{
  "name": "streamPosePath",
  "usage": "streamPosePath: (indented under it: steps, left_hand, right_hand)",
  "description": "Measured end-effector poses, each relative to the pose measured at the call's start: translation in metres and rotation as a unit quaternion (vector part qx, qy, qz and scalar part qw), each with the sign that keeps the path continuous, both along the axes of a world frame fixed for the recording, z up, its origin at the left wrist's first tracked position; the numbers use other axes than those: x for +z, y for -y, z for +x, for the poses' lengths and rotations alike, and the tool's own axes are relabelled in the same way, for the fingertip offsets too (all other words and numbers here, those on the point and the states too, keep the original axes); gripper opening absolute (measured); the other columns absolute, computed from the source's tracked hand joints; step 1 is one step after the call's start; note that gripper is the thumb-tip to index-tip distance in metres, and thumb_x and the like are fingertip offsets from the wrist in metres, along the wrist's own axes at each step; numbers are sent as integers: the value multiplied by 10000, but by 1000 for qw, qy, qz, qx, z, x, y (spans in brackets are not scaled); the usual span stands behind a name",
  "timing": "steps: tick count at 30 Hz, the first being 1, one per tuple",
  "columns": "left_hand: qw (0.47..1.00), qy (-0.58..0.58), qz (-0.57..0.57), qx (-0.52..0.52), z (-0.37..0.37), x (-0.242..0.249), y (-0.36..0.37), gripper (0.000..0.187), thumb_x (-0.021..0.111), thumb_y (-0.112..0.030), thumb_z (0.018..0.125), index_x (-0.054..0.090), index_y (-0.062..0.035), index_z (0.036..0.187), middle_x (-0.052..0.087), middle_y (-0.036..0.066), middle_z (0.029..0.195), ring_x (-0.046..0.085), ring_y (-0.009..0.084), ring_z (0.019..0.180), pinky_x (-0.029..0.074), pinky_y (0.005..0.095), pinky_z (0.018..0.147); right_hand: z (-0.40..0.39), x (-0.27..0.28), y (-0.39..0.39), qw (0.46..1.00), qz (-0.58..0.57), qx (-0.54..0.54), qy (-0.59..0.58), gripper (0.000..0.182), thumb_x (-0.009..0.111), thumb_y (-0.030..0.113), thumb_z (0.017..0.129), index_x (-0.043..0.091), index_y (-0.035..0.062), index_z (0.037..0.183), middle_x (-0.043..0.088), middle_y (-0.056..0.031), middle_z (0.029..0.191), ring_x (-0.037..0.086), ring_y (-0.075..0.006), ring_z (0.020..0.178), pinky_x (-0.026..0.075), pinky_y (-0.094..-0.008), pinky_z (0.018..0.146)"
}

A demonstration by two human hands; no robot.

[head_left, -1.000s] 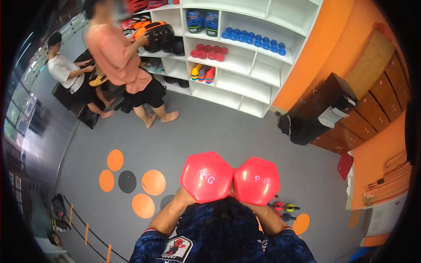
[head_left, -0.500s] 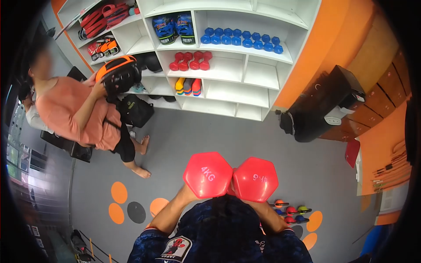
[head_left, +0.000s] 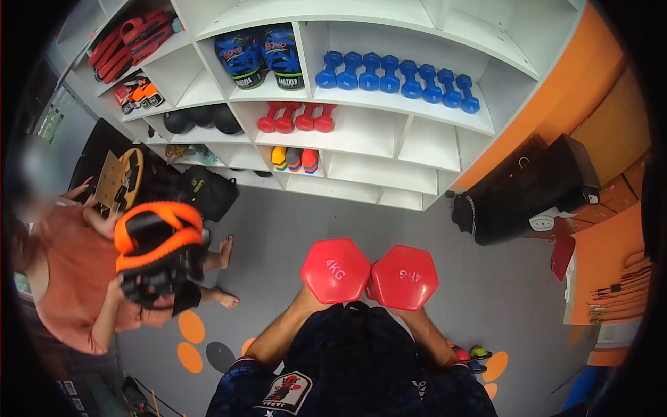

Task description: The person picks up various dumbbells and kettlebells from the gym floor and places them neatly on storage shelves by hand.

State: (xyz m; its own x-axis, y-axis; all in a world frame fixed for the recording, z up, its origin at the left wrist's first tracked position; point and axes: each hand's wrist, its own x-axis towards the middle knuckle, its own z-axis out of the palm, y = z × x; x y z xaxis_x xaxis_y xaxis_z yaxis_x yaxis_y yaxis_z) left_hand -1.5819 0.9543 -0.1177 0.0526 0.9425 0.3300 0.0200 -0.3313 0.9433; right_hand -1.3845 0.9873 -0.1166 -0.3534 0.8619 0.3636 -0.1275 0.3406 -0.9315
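Note:
Two red hexagonal dumbbells marked 4KG are held upright close in front of my chest, their top ends almost touching. The left dumbbell is in my left hand, closed beneath its head. My right hand is closed under the head of the right dumbbell. The dumbbell heads hide most of my fingers and both handles.
A white shelf ahead holds blue dumbbells, red dumbbells and boxing gloves. At left, a person holds orange-and-black padded gear. Kettlebells lie on the floor at right.
My view has moved nearer the shelf. The dumbbells stay held before my chest. The person at left appears closer, and the padded gear sits lower in view.

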Motion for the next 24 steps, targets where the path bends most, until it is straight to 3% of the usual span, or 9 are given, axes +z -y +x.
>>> streamPosePath:
  steps: [4, 8, 18, 22, 24]
  left_hand:
    - [994, -5, -96, -58, -49, -17, -65, 407, 812, -92, 737, 661, -31, 1109, 672, 113, 1093, 669, 242, 967, 529, 350, 814]
    - [996, -32, -57, -60, -92, -17, -132, 477, 808, -114, 757, 630, -37, 1193, 644, 103, 1179, 619, 240, 1102, 509, 364, 896]
    - [981, 41, -162, -100, -140, -23, -242, 545, 826, -131, 745, 600, -35, 1231, 646, 86, 1177, 612, 209, 1108, 510, 356, 911]
    - [984, 72, -125, -101, -140, -51, -280, 562, 835, -141, 739, 594, -32, 1235, 650, 80, 1165, 623, 189, 1079, 518, 343, 896]
    - [987, 25, -127, -100, -143, -82, -297, 549, 838, -146, 737, 601, -32, 1218, 654, 80, 1152, 632, 175, 1048, 523, 335, 877]
  right_hand:
    - [-31, -24, -63, 997, -55, 18, 41, 219, 740, 68, 835, 623, 38, 1018, 639, -66, 986, 616, -173, 869, 509, -324, 748]
    - [-66, -33, -123, 997, -59, 23, 52, 242, 750, 78, 826, 627, 45, 1032, 643, -66, 997, 622, -176, 883, 514, -327, 751]
    - [-106, -89, -221, 996, -57, 30, 67, 300, 775, 102, 804, 639, 61, 1068, 655, -68, 1023, 638, -183, 918, 526, -332, 760]
    - [-102, -119, -261, 995, -41, 49, 73, 323, 785, 112, 795, 643, 67, 1082, 659, -68, 1034, 645, -186, 932, 530, -334, 764]
    - [-98, -135, -286, 995, -29, 58, 73, 335, 790, 117, 791, 645, 70, 1089, 662, -68, 1039, 648, -187, 939, 533, -335, 766]
